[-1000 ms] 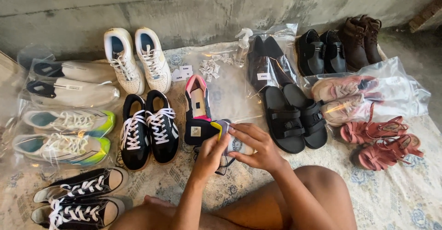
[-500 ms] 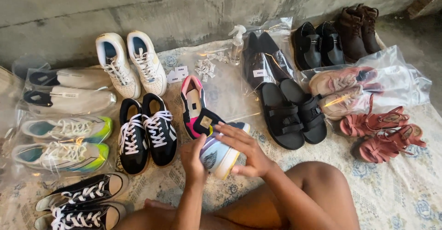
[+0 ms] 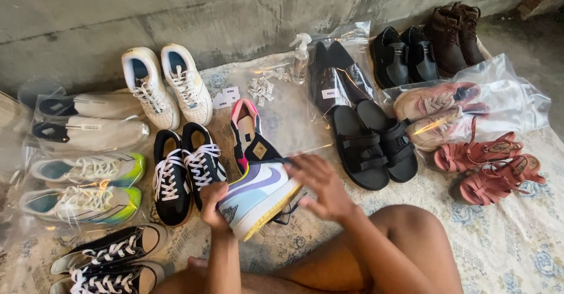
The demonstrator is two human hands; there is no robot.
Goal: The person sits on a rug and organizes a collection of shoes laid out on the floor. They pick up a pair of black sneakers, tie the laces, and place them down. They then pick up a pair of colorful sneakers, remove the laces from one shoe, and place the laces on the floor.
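I hold a pastel sneaker, light blue and purple with a yellow sole, tilted on its side above the mat. My left hand grips its heel end from below. My right hand rests over its top near the opening. Its mate, a sneaker with a pink lining, lies on the mat just behind. A black pair with white laces sits to the left of my hands.
Shoes lie in rows on a patterned mat against a concrete wall: white sneakers, bagged pairs at left, black sandals, red sandals, brown boots, a spray bottle. My bare knee is at front.
I lifted the pastel sneaker off the mat and turned it onto its side, toward me. My left hand slid to its heel and my right hand moved over its top.
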